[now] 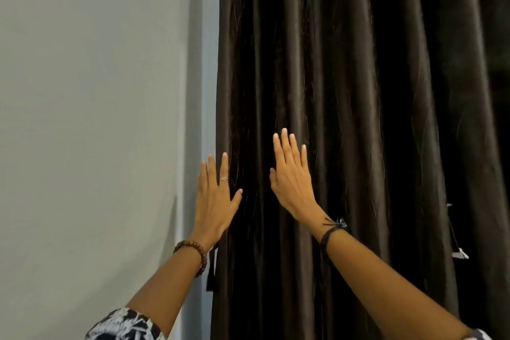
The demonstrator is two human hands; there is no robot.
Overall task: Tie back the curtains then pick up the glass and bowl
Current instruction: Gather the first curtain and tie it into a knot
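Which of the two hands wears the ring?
The left hand, at the curtain's edge beside the wall, wears the ring; the right hand wears none.

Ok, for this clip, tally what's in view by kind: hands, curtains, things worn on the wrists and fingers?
Hands: 2, left hand and right hand, both flat with straight fingers
Curtains: 1, dark brown curtain
Bracelets: 2, wooden bead bracelet and dark cord bracelet
Rings: 1, ring
Total: 6

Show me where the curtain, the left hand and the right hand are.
curtain point(358, 91), head view, on a fold of the dark fabric.
left hand point(214, 201), head view, on the back of the hand.
right hand point(292, 179), head view, on the back of the hand.
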